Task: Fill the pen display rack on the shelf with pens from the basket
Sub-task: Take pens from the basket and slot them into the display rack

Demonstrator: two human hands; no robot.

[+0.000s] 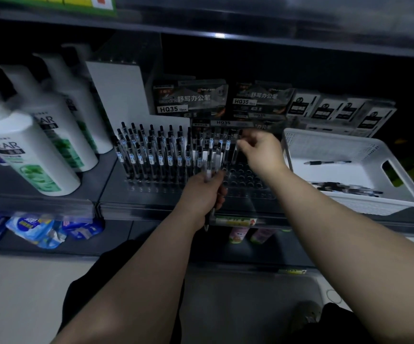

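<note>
A clear pen display rack (248, 181) stands on the dark shelf. Its left part holds several upright black pens (151, 155), while its right part shows bare holes. My left hand (203, 192) grips a bundle of pens (209, 170) in front of the rack, their tips poking out below the fist. My right hand (260, 150) pinches a single pen (235, 151) upright over the rack's right part. To the right, a white basket (399, 192) holds one pen near its middle and several loose pens (344, 187) by its front wall.
White shampoo bottles (27, 155) stand left of the rack. Boxes of pens (191, 99) are stacked behind it, with more boxes (337, 110) behind the basket. A shelf board runs overhead. Blue packets (34, 228) and pink bottles (239, 234) sit on the shelf below.
</note>
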